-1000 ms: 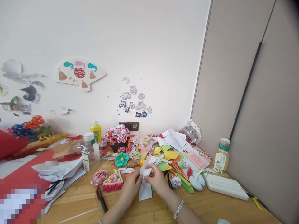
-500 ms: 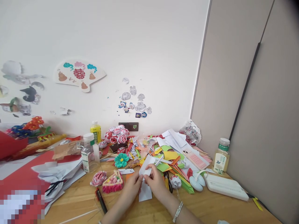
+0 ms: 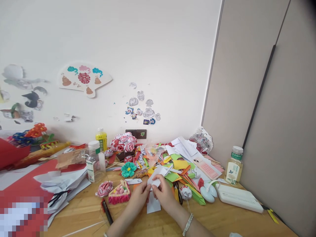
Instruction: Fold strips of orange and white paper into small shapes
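Observation:
A strip of white paper (image 3: 153, 206) is pinched between both hands over the wooden table. My left hand (image 3: 140, 196) grips it from the left side, thumb toward the middle. From the right, my right hand (image 3: 161, 190) holds it with thumb and bent fingers close to the left thumb. The paper's upper part rises above the fingers, bent over, and its lower end hangs below them. Left of my hands lie a triangular box (image 3: 119, 193) with a pink edge and a pink-and-white paper rose (image 3: 104, 189).
Behind my hands is a heap of coloured paper (image 3: 179, 164). A black marker (image 3: 107, 212) lies at the left. To the right are a white tablet-like device (image 3: 239, 197), a small white rounded gadget (image 3: 207, 192) and a bottle (image 3: 233, 166). A clear jar (image 3: 92, 163) stands back left.
The upper part of the white paper has bent over and sits lower above the fingers. Both hands stay in nearly the same place.

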The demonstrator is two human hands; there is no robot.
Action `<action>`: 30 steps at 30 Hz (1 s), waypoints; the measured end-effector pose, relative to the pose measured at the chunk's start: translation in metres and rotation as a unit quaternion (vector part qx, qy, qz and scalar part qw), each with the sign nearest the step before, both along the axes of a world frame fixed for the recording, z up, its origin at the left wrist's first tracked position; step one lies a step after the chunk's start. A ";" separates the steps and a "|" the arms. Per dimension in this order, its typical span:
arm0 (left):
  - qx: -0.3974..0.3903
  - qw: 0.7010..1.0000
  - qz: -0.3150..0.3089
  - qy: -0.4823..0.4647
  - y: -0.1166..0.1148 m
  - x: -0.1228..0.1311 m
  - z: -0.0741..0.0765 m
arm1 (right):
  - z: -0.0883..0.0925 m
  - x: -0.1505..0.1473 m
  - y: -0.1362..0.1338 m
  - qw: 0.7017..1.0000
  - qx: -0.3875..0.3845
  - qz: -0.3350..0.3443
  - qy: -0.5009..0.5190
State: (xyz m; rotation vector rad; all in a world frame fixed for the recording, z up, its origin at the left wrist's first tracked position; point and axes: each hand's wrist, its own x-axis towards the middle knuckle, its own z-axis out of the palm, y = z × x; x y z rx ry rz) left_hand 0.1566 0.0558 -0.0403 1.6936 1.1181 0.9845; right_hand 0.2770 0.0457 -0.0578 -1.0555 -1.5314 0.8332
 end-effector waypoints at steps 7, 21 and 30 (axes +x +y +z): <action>-0.029 1.000 0.004 -0.012 -0.003 0.001 0.002 | -0.001 0.000 -0.001 1.000 0.008 -0.001 -0.030; -0.039 0.998 0.012 -0.039 0.000 -0.001 -0.003 | 0.005 0.000 -0.003 1.000 0.010 -0.002 -0.026; -0.016 1.000 -0.012 0.016 -0.003 0.003 0.000 | 0.001 0.004 0.003 1.000 -0.015 -0.014 0.017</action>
